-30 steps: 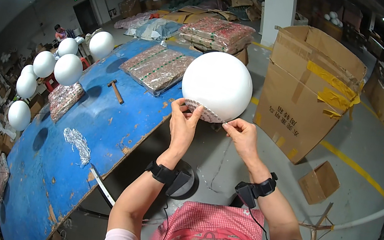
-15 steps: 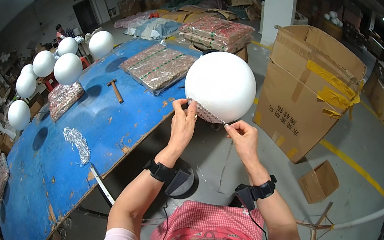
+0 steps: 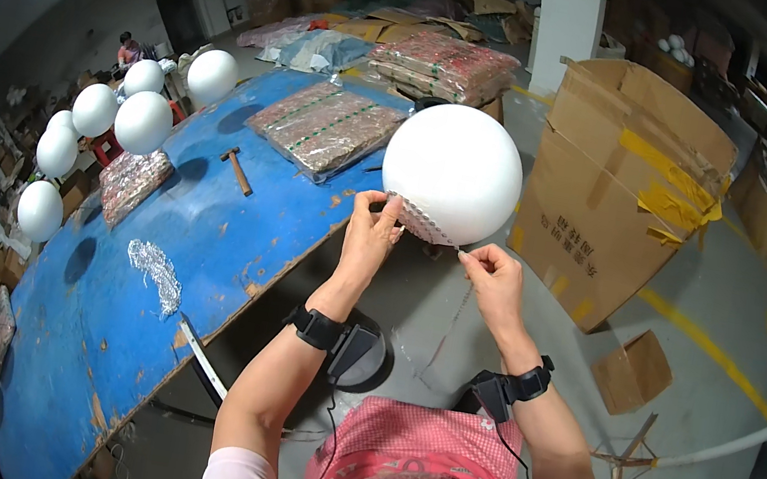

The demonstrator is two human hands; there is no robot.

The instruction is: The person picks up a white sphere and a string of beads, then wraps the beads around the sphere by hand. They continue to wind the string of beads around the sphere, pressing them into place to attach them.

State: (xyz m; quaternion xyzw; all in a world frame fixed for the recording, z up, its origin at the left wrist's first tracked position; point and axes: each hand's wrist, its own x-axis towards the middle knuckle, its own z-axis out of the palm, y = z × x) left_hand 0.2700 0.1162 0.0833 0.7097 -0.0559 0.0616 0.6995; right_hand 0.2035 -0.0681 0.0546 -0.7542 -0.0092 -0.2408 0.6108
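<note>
A ball [image 3: 453, 172] sits above both hands, right of the table [image 3: 201, 239]. A cardboard box [image 3: 615, 187] stands further right.

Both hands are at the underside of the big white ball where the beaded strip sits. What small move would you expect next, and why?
Probably the left hand presses the next bit of beaded strip against the white ball while the right hand feeds it along. The strip covers only a short patch, and the right fingertips pinch its free end at the ball's lower edge.
</note>
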